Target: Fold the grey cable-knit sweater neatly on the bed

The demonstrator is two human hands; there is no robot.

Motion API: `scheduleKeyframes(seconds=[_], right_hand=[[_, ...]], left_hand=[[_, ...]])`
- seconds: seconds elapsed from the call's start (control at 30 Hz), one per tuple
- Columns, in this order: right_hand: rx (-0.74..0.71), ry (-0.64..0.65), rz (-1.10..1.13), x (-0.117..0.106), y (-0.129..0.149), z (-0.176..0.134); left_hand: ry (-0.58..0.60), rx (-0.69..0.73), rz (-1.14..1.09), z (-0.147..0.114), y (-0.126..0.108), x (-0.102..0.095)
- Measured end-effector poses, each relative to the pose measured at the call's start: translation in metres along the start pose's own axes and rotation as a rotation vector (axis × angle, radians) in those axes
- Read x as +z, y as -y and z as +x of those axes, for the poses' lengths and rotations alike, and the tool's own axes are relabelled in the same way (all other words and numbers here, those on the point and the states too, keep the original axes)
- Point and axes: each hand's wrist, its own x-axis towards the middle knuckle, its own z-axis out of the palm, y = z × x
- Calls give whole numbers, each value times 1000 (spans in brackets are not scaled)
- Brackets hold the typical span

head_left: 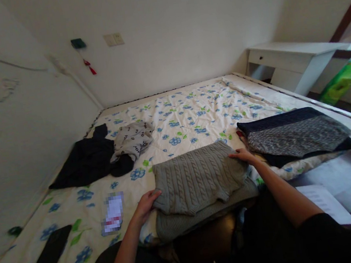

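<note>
I find no legible text. The grey top (132,139) carries small dark printed marks, too small to read; the card (112,213) is blurred.

Sweater (198,180) on the bed (191,107) edge; folded pile (296,134) to its right, phone (47,256) and heaped clothes (100,155) to its left

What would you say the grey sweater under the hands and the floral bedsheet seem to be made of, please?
The grey sweater looks like thick knitted yarn, perhaps wool or acrylic: raised cable ribs show, matte. The floral bedsheet looks like thin woven cotton or a blend: flat printed flowers, fine creases, no sheen.
</note>
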Motion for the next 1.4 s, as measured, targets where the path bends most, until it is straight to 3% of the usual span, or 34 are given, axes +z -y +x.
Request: scheduleKeyframes(seconds=[0.1, 0.2, 0.27, 0.33, 0.4, 0.47, 0.53, 0.67, 0.83, 1.03, 1.1, 1.13, 1.2, 1.3, 1.4], right_hand=[[8, -12, -108, 1, 3, -4], [-150, -227, -270, 0, 13, -19], [-315, -246, -316, -3, 19, -37], [-462, -68, -291, -4, 19, -62], [-566, 219, -243, 3, 13, -93], [-628, 406, -253, 16, 4, -122], [-661, 422, -315, 32, -3, -145], [-653, 368, -280, 42, 0, -162], [-648, 416, -75, 15, 5, -164], [-563, 615, -151, 15, -6, -159], [-545, 528, -148, 16, -7, -143], [-538, 422, -133, 14, -6, -133], [-480, 129, -123, 5, -6, -110], [-268, -228, -185, -8, -8, -80], [-109, -248, -252, -7, -7, -65]], left_hand=[[76, -109, -36, -12, -2, 7], [-59, -73, 110, -21, 0, 13], [-254, 98, 338, -26, 2, 15], [-370, 357, 588, -34, 5, 18], [-266, 589, 752, -45, 11, 26], [-23, 704, 834, -56, 20, 41], [157, 733, 886, -65, 26, 59], [232, 711, 872, -73, 20, 78], [216, 698, 673, -86, 0, 63], [410, 638, 881, -108, 9, 61], [383, 632, 832, -98, 5, 53], [312, 628, 789, -89, 1, 45], [64, 575, 715, -67, -9, 24], [-269, 330, 649, -34, -18, -5], [-279, 124, 567, -19, -14, -11]])
